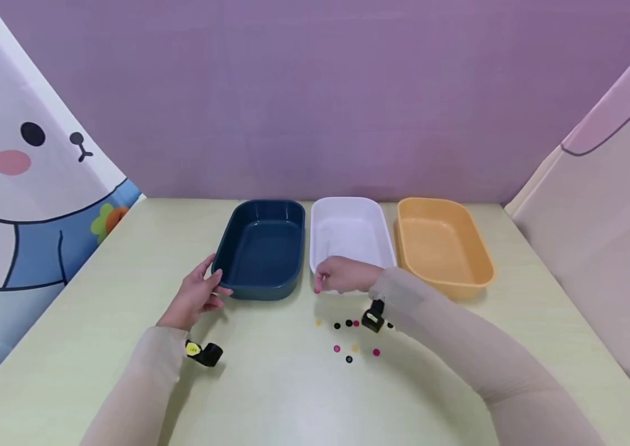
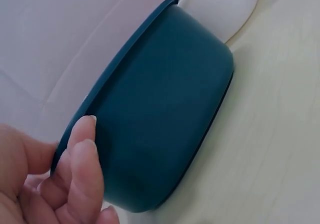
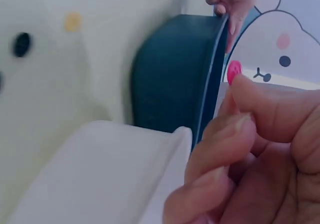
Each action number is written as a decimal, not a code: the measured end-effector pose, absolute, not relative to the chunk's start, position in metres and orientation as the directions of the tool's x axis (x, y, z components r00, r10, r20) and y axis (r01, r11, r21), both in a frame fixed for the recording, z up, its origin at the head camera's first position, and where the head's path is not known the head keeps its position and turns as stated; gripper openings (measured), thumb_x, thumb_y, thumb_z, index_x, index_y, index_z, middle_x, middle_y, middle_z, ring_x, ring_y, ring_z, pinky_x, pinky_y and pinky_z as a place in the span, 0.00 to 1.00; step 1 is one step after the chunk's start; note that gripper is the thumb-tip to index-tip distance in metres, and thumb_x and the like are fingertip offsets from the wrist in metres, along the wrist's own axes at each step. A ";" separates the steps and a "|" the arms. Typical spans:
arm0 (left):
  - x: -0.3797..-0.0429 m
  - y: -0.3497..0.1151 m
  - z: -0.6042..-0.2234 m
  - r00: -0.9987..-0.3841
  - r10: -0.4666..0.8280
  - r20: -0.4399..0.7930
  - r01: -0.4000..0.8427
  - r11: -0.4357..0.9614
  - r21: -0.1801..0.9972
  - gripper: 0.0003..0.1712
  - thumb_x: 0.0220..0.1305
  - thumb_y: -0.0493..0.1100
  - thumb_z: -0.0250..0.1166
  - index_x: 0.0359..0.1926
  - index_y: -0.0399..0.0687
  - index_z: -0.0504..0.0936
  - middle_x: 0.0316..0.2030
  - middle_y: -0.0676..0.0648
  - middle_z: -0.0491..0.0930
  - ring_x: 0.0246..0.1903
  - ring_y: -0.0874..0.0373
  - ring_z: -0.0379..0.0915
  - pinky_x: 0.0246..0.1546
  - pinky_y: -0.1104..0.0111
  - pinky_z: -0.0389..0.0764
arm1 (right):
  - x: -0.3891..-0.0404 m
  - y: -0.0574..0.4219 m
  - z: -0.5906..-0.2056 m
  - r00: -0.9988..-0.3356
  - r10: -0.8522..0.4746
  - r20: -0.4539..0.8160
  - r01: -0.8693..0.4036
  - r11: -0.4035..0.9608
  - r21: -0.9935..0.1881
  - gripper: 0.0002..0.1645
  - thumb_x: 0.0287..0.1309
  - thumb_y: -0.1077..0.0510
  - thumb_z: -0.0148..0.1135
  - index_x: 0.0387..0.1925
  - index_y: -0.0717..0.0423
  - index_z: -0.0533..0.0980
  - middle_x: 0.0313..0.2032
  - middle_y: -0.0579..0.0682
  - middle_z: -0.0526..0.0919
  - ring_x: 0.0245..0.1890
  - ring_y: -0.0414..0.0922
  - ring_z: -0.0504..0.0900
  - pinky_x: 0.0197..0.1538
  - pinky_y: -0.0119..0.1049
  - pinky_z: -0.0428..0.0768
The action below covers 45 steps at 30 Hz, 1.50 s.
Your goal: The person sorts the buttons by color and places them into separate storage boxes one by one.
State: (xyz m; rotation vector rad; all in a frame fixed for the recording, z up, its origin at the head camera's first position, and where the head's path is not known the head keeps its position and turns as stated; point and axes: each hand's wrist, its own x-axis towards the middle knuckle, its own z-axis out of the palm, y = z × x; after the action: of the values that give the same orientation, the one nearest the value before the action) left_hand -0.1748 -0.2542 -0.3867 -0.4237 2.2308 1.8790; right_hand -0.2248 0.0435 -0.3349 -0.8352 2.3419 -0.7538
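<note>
My left hand (image 1: 194, 296) holds the near left corner of a dark blue plastic tray (image 1: 261, 291). In the left wrist view its thumb lies at the inner side of the rim, and the fingers rest against the outer wall. Between thumb and fingertip, my right hand (image 1: 348, 274) pinches a small pink button (image 3: 234, 72). That hand is over the near edge of the white tray (image 1: 350, 232), partly covering it. Loose buttons lie on the table below: black ones (image 1: 337, 326), pink ones (image 1: 376, 352) and pale yellow ones (image 1: 355, 349).
An orange-yellow tray (image 1: 445, 248) stands at the right of the row, beside the white one. The pale table (image 1: 292, 396) ends at a purple cloth backdrop (image 1: 315, 99). Cloths with cartoon prints hang at both sides. My right sleeve (image 1: 459, 347) passes over the table's right part.
</note>
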 end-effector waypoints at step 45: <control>-0.168 -0.256 -0.383 -0.936 -0.039 -0.351 -0.353 0.114 0.929 0.35 0.77 0.40 0.40 0.76 0.54 0.35 0.24 0.53 0.83 0.16 0.64 0.77 0.22 0.73 0.73 | -0.311 -0.083 -0.334 -0.775 -0.460 -0.433 -0.175 0.815 -0.553 0.09 0.65 0.60 0.58 0.37 0.59 0.83 0.19 0.48 0.69 0.13 0.39 0.64 0.20 0.27 0.69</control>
State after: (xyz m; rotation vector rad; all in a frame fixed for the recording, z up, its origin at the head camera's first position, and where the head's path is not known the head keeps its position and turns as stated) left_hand -0.1677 -0.2557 -0.3827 -0.3887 2.1513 1.9053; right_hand -0.3108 -0.0826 -0.3340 -0.4666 2.4287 -0.6663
